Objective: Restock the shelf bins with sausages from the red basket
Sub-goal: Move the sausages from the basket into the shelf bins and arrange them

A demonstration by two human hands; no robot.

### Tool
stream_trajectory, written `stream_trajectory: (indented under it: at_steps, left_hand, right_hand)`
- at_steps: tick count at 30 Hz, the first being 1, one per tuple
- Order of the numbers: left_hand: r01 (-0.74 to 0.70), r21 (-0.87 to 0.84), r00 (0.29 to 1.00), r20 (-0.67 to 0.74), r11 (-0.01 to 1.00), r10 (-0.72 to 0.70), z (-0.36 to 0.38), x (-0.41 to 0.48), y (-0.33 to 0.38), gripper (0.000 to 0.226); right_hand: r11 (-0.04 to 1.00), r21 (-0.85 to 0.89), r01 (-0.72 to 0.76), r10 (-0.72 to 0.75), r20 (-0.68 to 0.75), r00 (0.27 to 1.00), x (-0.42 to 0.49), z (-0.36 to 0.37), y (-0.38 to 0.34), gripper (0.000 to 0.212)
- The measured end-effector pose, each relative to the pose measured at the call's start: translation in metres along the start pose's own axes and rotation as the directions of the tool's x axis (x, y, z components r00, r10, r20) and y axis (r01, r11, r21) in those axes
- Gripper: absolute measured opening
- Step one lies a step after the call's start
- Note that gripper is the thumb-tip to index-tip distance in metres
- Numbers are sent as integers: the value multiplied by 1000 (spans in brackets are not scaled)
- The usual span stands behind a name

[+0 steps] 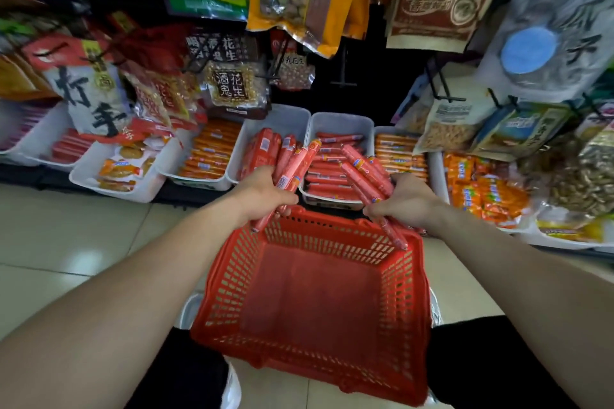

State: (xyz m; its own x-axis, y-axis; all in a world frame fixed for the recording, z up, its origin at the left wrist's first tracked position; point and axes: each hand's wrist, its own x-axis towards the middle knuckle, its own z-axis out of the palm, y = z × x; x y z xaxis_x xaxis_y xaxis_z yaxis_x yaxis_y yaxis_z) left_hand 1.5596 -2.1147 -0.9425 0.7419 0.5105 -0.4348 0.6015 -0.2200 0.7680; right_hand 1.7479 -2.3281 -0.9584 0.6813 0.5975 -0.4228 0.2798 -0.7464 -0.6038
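Note:
The red basket [232, 276] rests in front of me on my lap, and nothing shows on its floor. My left hand [262, 191] grips a bundle of red sausages [294, 163] above the basket's far left corner. Over the far right corner, my right hand [408, 201] holds another bundle of sausages [365, 171], fanned towards the shelf. Just beyond both hands stand two white bins: the left bin [282, 116] holds thick red sausages, the right bin [342, 119] holds thinner red sausages laid flat.
More white bins line the low shelf: orange sausages [209, 153] at left, orange packs [397, 151] at right, snack packets [485, 189] further right. Hanging bags of peanuts and seeds [232, 83] crowd the space above. Beige tiled floor [66, 242] lies to the left.

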Motion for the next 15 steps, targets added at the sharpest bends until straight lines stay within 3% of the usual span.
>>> stream_trajectory:
  at_steps: [7, 15]
  left_hand:
    - [47, -70, 997, -55, 996, -51, -22, 48, -14, 38]
    - [86, -138, 990, -98, 987, -100, -21, 79, -26, 31]
  right_hand:
    - [977, -214, 18, -5, 62, 998, 96, 5, -9, 47]
    - [946, -287, 149, -90, 208, 974, 203, 44, -19, 59]
